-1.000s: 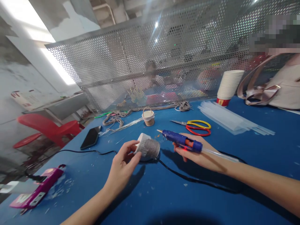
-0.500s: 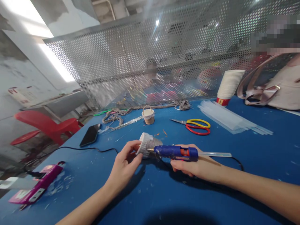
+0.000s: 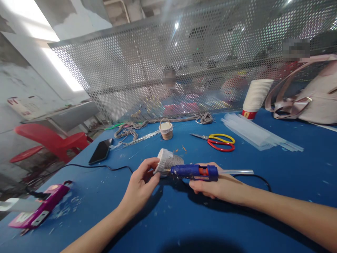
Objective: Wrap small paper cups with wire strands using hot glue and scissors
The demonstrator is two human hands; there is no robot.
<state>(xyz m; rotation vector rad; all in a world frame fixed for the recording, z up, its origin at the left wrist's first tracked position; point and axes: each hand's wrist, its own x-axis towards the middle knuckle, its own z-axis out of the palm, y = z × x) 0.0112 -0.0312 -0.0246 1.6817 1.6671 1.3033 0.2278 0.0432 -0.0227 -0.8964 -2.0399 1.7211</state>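
Observation:
Tilted on its side just above the blue table, a small paper cup (image 3: 173,160) is wrapped in grey cord and has white lace round its rim. My left hand (image 3: 143,179) pinches it by the rim, thumb outside and fingers at the opening. A blue glue gun (image 3: 193,172) is gripped in my right hand (image 3: 213,184), its nozzle pointing left against the lace edge. A clear glue stick (image 3: 237,172) sticks out of its back. Behind the cup stands a little handled basket (image 3: 166,130) with a white trim.
Yellow-and-red scissors (image 3: 219,140), clear glue sticks in plastic (image 3: 252,131) and stacked paper cups (image 3: 256,98) lie to the right. Grey cord (image 3: 129,130) runs along the back by a metal mesh screen (image 3: 147,70). At left are a phone (image 3: 101,151) and purple power strip (image 3: 40,207).
The glue gun has shifted slightly left, bringing its nozzle onto the cup's lace edge. My left hand keeps hold of the cup in nearly the same place.

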